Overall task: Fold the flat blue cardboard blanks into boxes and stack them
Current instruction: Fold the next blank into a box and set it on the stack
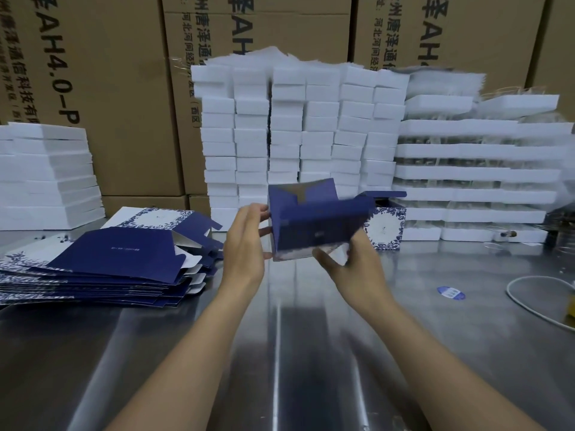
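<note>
Above the steel table (pixel 280 337) I hold a half-formed dark blue box (pixel 314 222), its flaps standing open at the top. My left hand (pixel 245 244) presses flat against its left side. My right hand (pixel 351 262) grips its lower right corner from below. A pile of flat blue blanks (pixel 102 265) with white floral panels lies on the table at the left. A folded blue-and-white box (pixel 387 227) stands on the table just behind the held box, to its right.
White foam blocks (pixel 298 135) are stacked in tall columns at the back, with more (pixel 46 175) at the left and foam trays (pixel 473 175) at the right. Brown cartons (pixel 118 88) form the wall behind. A white cable (pixel 529 293) and a blue sticker (pixel 451 293) lie at the right.
</note>
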A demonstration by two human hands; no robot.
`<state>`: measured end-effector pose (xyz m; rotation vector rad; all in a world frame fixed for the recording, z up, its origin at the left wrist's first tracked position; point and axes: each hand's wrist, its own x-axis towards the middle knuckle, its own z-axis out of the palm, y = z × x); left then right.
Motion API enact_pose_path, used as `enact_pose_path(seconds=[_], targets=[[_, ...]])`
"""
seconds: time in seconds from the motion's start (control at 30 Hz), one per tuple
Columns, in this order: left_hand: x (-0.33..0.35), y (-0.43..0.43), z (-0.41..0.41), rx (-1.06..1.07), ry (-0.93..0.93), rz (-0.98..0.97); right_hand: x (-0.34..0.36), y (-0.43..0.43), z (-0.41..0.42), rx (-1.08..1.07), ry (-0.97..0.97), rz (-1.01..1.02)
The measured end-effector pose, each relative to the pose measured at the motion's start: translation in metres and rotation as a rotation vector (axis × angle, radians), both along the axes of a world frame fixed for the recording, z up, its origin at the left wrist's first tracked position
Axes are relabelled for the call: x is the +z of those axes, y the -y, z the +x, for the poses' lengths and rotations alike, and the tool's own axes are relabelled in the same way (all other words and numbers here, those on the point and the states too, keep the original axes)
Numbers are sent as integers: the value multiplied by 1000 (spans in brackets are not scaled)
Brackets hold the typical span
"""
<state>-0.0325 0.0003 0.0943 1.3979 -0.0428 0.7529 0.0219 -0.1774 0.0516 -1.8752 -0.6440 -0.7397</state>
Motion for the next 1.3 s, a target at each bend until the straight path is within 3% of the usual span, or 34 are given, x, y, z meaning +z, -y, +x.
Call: enact_pose_path(seconds=[0.17, 0.4, 0.53, 0.67, 0.8, 0.93, 1.1, 1.3], targets=[[1, 2, -3, 0, 21, 81, 10, 2, -6, -47, 13, 68], [-23, -14, 13, 165, -287, 518, 5, 2, 2, -96, -162, -8], [-26, -13, 16, 229, -318, 548, 2, 1, 2, -108, -217, 75], [-27, -8, 12, 331, -115, 577, 1, -1, -6, -139, -86, 86], [-27, -3, 5, 492, 134, 881, 1, -4, -7, -224, 97, -30], [-33, 6, 7, 561, 248, 1078, -1, -7, -8, -243, 105, -71], [-36, 13, 9, 561, 269, 1083, 3, -7, -12, -216, 263, -147], [-37, 17, 12, 552, 193, 980, 6, -9, -12, -208, 225, -175]])
